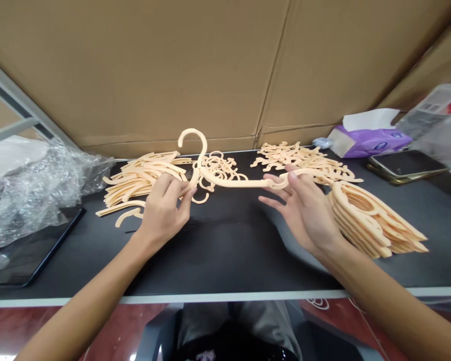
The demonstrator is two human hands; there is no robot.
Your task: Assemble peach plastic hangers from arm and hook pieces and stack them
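No text readable; marks on purple tissue pack (370,142), white-red label (440,103), dark garment (233,343) illegible

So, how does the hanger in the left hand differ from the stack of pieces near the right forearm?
The hanger is raised above the black tabletop; the stack rests on it. The hanger's hook stands up, one bar stretched sideways; the stack's many pieces lie layered closely together. Both are pale peach.

We look from the head (our only view), facing forward and down across the table (229,250), left hand (165,205) and right hand (306,210) close before us, lap (263,321) below, cardboard (154,65) beyond
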